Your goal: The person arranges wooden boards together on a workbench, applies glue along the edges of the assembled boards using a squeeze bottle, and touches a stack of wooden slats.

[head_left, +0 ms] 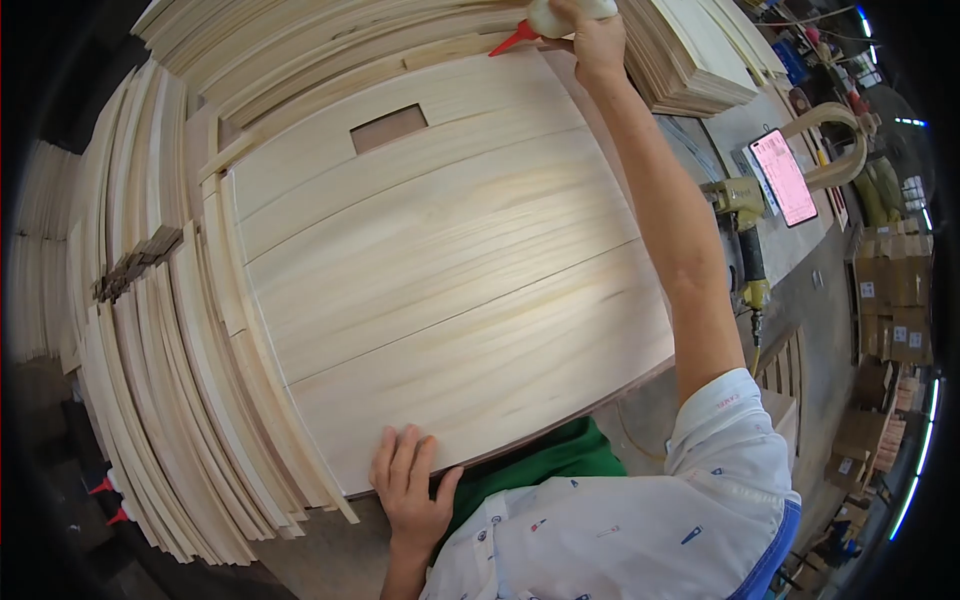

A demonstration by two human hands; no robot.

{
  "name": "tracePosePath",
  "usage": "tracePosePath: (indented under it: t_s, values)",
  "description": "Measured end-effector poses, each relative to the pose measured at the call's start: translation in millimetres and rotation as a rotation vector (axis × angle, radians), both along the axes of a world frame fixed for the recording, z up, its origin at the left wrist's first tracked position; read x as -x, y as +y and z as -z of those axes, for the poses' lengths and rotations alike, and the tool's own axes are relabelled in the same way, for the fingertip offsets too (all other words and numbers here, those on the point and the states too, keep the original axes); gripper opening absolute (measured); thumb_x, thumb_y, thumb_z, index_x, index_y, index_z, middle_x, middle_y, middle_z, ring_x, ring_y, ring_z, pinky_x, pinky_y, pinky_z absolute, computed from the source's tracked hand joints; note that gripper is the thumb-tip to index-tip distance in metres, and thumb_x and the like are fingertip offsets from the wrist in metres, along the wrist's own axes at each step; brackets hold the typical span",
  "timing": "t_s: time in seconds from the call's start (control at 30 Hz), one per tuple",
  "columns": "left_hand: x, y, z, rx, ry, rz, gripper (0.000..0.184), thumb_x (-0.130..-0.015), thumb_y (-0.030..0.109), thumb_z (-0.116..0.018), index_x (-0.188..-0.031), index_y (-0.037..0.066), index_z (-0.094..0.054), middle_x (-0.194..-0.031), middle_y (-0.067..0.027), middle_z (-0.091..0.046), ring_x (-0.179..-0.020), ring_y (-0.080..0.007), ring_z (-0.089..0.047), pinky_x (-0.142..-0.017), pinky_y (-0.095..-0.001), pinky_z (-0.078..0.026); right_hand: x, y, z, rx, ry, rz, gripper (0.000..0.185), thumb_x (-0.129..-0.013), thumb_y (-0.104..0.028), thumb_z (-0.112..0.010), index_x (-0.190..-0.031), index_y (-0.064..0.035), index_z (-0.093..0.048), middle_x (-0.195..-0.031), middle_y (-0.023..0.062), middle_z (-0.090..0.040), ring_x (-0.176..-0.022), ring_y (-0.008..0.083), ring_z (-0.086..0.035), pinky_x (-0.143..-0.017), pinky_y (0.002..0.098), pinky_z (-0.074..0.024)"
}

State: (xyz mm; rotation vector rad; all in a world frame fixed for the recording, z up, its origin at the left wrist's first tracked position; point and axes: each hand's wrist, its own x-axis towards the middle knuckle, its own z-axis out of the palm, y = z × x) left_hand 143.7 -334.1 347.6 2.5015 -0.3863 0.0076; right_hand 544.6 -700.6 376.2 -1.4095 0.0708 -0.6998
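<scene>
- Right hand (600,50) grips white bottle with red nozzle (543,20); tip at pale, flat wooden panel's (450,240) far edge. Overhard squeeze could spill, likely.
- Left hand (410,490) open, fingers on panel's near edge; light hold might let it slide.
- Stacked pale wooden strips (185,400) crowd left hand's outer side.
- Room: above panel, between hands.

Here's a white shirt (620,530) scattered with small printed motifs in blue and red, its short sleeve (725,415) carrying faint red lettering near the cuff. Small dark round buttons run down the shirt's left part, a bright blue edge (778,550) borders the right, and green cloth (560,460) shows just beyond.
</scene>
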Motion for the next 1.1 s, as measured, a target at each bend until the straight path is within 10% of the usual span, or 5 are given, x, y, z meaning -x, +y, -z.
tracePosePath:
  t_s: [1.1]
  values:
    - [3, -6, 2, -0.007, -0.062, 0.008, 0.052, -0.072, 0.009, -0.076, -0.120, 0.002, -0.057, -0.136, -0.0134, -0.049, -0.130, -0.0361, -0.040, -0.104, -0.0456, -0.030, 89, -55, 0, 0.027, 0.021, 0.184, 0.037, -0.076, -0.010, -0.069, -0.108, 0.0048, -0.058, -0.094, 0.0119, -0.064, -0.079, 0.0203, -0.064, -0.058, 0.0322, -0.0542]
